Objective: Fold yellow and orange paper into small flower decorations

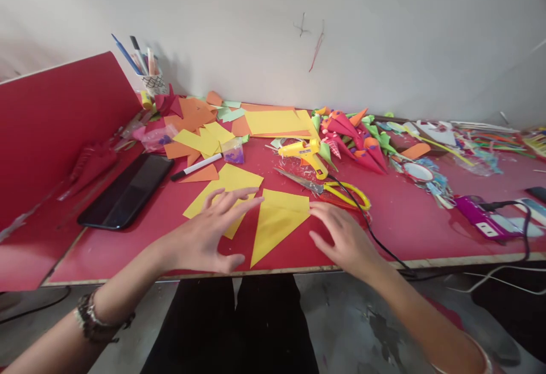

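In front of me a yellow foam or paper piece [279,220], cut to a point at the bottom, lies flat on the red table. My left hand [209,226] hovers at its left with the fingers spread, partly over a second yellow piece [239,179]. My right hand [341,234] is open at the yellow piece's right edge, fingertips close to its upper right corner; whether they touch it I cannot tell. Just behind lie scissors [341,192] with yellow handles and a yellow hot glue gun [305,152].
A black phone [128,192] and a marker [196,167] lie on the left. Orange and yellow scraps [191,115] spread along the back. Red and green cones [354,135] are piled behind the glue gun. A purple power strip [486,217] sits at right; a black cord crosses the table edge.
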Demonstrator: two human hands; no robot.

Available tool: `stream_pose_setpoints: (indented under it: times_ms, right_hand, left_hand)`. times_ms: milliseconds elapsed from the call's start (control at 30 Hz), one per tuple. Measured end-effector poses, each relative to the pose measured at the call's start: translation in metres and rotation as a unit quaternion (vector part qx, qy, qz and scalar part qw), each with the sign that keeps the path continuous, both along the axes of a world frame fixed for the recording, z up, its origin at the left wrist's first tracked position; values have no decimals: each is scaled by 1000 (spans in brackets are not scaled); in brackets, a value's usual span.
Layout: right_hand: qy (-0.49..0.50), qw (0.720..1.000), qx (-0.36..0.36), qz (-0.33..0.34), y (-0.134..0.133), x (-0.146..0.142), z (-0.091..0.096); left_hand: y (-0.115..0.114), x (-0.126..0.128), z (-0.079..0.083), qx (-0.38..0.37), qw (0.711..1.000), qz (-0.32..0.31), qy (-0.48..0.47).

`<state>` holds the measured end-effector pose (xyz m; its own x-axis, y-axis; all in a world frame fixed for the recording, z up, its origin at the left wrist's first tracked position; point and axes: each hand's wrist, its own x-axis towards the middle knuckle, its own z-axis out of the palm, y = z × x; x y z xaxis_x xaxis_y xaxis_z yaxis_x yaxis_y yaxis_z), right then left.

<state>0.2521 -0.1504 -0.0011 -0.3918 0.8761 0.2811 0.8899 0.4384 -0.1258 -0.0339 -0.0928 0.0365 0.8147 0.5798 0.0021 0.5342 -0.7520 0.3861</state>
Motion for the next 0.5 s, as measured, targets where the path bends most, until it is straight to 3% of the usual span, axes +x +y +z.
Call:
stream_pose_setpoints:
  times_ms: [133, 233, 367, 500]
  right_hand:
    - [-24, 996, -63, 55, -14, -21, 3]
    - [-36, 994, -77, 62, -26, -38, 4]
    - [-44, 993, -98, 57, -40, -55, 2]
    - [-61, 995, -73, 41, -42, -51, 2]
  left_hand:
    - [-6, -5, 16, 22, 999, 29, -33]
    - [-18, 2, 14, 47, 999, 11, -25]
    - [-40, 24, -7, 97, 995, -12, -10]
    - [-53, 39, -34, 149, 989, -11, 12]
